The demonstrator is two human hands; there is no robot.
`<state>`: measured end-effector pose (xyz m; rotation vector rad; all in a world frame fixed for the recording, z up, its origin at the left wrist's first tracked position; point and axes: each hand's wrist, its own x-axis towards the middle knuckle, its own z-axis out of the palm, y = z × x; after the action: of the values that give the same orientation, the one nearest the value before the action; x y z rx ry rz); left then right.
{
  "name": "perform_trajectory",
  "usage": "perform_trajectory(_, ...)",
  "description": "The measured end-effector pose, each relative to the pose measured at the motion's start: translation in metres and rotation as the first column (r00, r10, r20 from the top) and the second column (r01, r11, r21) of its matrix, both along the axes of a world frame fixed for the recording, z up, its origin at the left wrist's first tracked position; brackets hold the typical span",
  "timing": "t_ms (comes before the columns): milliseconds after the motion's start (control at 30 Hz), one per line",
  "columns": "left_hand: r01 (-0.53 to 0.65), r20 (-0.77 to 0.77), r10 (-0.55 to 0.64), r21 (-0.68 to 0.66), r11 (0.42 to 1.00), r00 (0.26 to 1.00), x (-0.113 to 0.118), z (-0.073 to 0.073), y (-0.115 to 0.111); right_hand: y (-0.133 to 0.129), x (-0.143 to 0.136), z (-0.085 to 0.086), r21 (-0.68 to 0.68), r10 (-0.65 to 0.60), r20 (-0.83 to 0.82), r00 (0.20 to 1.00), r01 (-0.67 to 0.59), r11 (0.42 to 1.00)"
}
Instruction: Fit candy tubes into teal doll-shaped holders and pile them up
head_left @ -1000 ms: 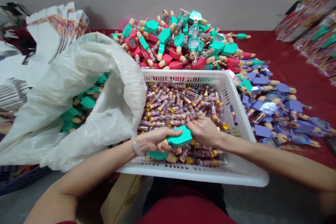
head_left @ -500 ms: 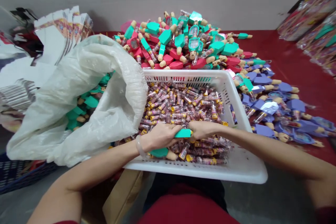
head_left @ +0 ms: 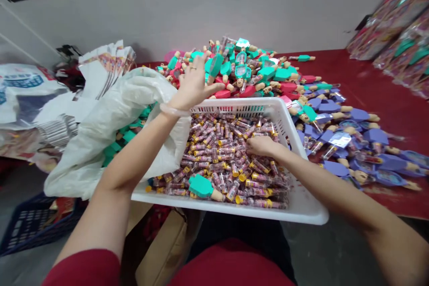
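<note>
My left hand [head_left: 194, 81] reaches over the far rim of the white basket, fingers spread and nothing in them. Just beyond its fingers is a green toy [head_left: 214, 65] with a beige end and a clear tube, at the near side of the toy pile. My right hand [head_left: 261, 146] is down among the small candy-filled tubes [head_left: 224, 149] with yellow caps in the white plastic basket [head_left: 313, 203]. Its fingers are curled together, and their tips are hidden among the tubes. One green toy piece [head_left: 201, 186] lies on the tubes near the front rim.
A pale plastic sack [head_left: 77, 165] of green pieces leans over the basket's left side. Purple toys [head_left: 362, 143] lie to the right on the red table [head_left: 385, 98]. Folded cards [head_left: 100, 71] stand at back left; packed bags [head_left: 402, 31] stand at far right.
My hands, together on a green toy over the basket, have parted. The left has moved up and away to the pile and opened; the right has gone back into the tubes. The view has shifted.
</note>
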<state>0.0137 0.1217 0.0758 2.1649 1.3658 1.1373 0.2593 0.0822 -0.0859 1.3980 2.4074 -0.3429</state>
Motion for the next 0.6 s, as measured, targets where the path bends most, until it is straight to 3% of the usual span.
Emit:
perform_trajectory(33, 0.059, -0.045, -0.061, -0.032, 0.998, 0.997, 0.003, -0.001, -0.012, -0.002, -0.001, -0.001, -0.009, 0.008, -0.002, 1.0, -0.008, 1.0)
perform_trajectory(100, 0.232, -0.212, -0.271, -0.192, 0.953, 0.939, 0.005, -0.018, -0.05, -0.003, -0.002, -0.001, -0.013, 0.014, -0.02, 1.0, -0.014, 1.0)
perform_trajectory(167, 0.343, -0.405, -0.541, -0.466, 0.816, 0.737, 0.002, -0.048, -0.093, -0.002, -0.002, 0.002, -0.003, 0.004, -0.06, 0.998, -0.005, 1.0)
perform_trajectory(233, 0.299, -0.45, -0.698, -0.676, 0.674, 0.557, -0.003, -0.078, -0.13, 0.001, -0.001, 0.008, 0.019, -0.013, -0.107, 0.994, 0.015, 1.0)
perform_trajectory(267, 0.27, -0.455, -0.725, -0.717, 0.643, 0.518, -0.006, -0.091, -0.144, 0.002, -0.001, 0.012, 0.034, -0.03, -0.144, 0.989, 0.035, 0.999)
perform_trajectory(333, 0.238, -0.481, -0.709, -0.715, 0.658, 0.516, -0.009, -0.109, -0.16, 0.002, 0.0, 0.02, -0.006, -0.121, -0.321, 0.939, 0.126, 0.992)
perform_trajectory(367, 0.231, -0.499, -0.687, -0.694, 0.681, 0.528, -0.009, -0.114, -0.163, 0.001, 0.0, 0.024, -0.094, -0.198, -0.455, 0.868, 0.174, 0.98)
perform_trajectory(433, 0.212, -0.506, -0.676, -0.695, 0.688, 0.535, -0.01, -0.117, -0.162, -0.005, 0.0, 0.029, -0.363, -0.396, -0.703, 0.591, 0.18, 0.914)
perform_trajectory(500, 0.215, -0.42, -0.721, -0.764, 0.609, 0.551, -0.012, -0.112, -0.15, -0.011, 0.0, 0.034, -0.561, -0.553, -0.786, 0.277, 0.054, 0.826)
perform_trajectory(567, 0.269, -0.251, -0.699, -0.795, 0.543, 0.67, -0.016, -0.104, -0.132, -0.017, -0.002, 0.038, -0.625, -0.62, -0.78, 0.082, -0.061, 0.778)
perform_trajectory(600, 0.31, -0.13, -0.622, -0.778, 0.547, 0.772, -0.018, -0.099, -0.121, -0.018, -0.004, 0.041, -0.639, -0.639, -0.769, 0.038, -0.103, 0.763)
